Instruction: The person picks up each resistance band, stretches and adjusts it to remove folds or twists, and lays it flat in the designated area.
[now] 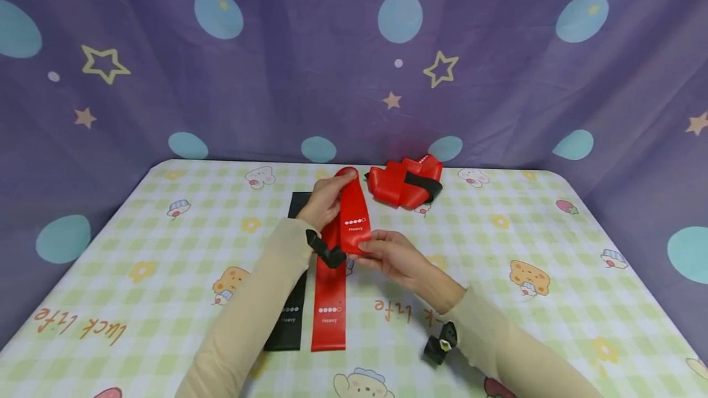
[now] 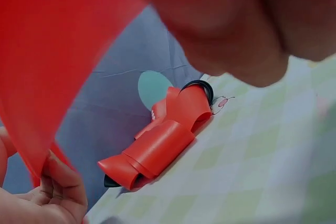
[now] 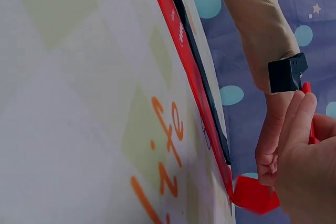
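Observation:
Both hands hold a red resistance band (image 1: 354, 210) marked "Heavy", raised over the table. At its top end, my left hand (image 1: 325, 200) pinches the band between thumb and fingers. My right hand (image 1: 394, 255) grips the lower end, its thumb on the printed face. Beneath them a second red band (image 1: 329, 324), also printed "Heavy", lies flat and lengthwise. Just left of it is a flat black band (image 1: 285, 329), partly covered by the left forearm. In the left wrist view, the held band (image 2: 47, 51) hangs close to the camera, with the right hand (image 2: 58, 192) at its lower edge.
Behind the hands sits a bundle of folded red bands (image 1: 389, 184) with a black band (image 1: 423, 184) around it. A checked cloth (image 1: 470, 336) with cartoon prints covers the table. A purple curtain (image 1: 310, 78) hangs along the table's far edge.

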{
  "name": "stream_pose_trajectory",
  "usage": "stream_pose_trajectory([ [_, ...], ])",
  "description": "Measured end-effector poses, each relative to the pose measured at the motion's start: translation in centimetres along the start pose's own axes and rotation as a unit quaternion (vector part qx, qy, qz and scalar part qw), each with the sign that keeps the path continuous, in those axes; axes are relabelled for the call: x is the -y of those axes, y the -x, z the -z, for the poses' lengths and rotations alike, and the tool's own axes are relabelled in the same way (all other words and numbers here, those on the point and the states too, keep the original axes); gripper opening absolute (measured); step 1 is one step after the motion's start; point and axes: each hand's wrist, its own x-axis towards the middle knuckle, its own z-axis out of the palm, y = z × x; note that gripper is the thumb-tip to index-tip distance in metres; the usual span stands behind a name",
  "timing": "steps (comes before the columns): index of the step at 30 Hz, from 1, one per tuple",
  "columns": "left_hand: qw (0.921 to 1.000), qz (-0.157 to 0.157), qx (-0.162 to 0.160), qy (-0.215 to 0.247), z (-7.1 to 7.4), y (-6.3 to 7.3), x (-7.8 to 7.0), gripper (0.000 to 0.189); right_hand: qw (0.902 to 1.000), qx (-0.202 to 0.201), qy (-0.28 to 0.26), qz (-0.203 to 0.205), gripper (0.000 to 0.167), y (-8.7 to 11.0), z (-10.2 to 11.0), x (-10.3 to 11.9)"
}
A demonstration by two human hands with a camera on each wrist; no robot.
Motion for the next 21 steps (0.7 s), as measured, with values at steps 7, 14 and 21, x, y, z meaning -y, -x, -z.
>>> stream_pose_trajectory([
  [7, 0.9989, -0.004, -0.031, -0.035, 0.0, -0.1, 0.1, 0.049, 0.9998, 0.015, -0.005, 0.012, 0.013, 0.3, 0.3, -0.1],
  [14, 0.9978, 0.006, -0.053, -0.040, 0.0, -0.3, 0.6, 0.059, 0.9995, 0.026, 0.014, 0.011, 0.014, 1.0, 0.6, -0.5],
  [21, 0.9978, 0.014, -0.054, -0.037, 0.1, -0.4, 0.7, 0.058, 0.9988, 0.038, 0.029, 0.005, 0.019, 2.0, 0.6, -1.2],
])
